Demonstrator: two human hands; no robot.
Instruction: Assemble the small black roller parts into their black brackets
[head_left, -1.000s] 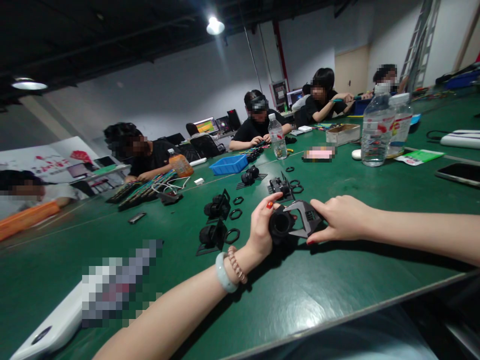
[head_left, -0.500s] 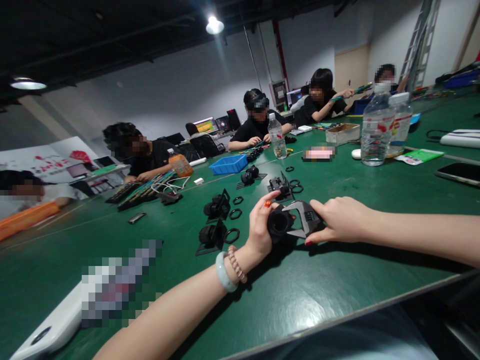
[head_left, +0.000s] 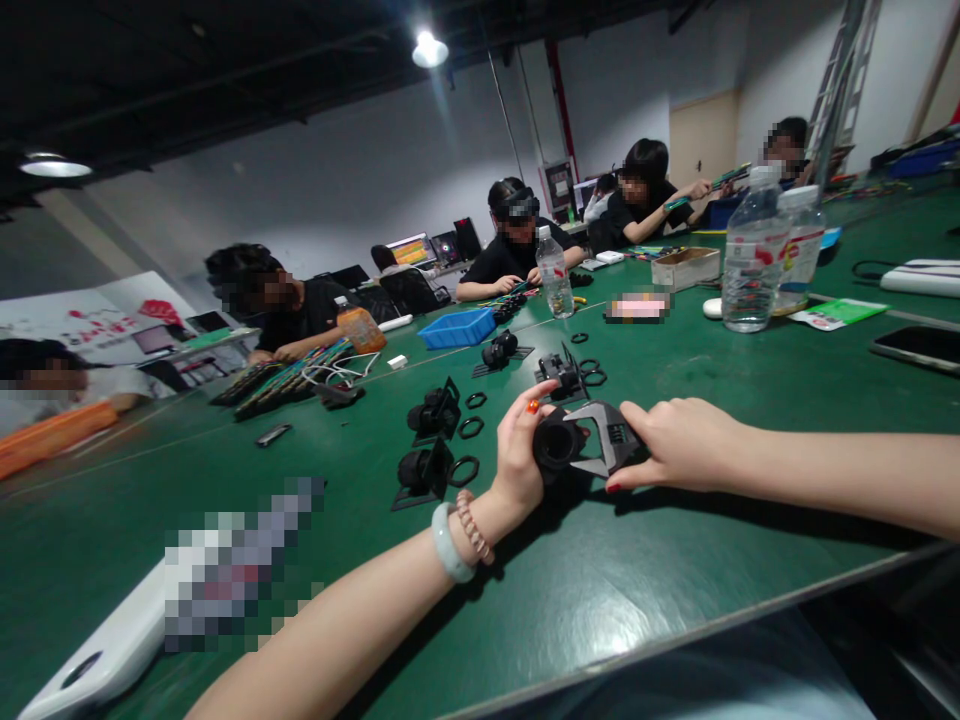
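Left hand [head_left: 520,455] grips black fitting [head_left: 550,462], right hand [head_left: 690,445] adjustable wrench [head_left: 619,455]; bottle labels [head_left: 750,250] unreadable

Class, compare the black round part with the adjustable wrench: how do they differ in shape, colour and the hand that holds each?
Shape: the black round part has a circular opening, while the adjustable wrench has a C-shaped head.
Colour: the round part looks black throughout; the wrench shows grey jaws.
Holding: the left hand holds the part, the right hand the wrench.
Both are hand-held.
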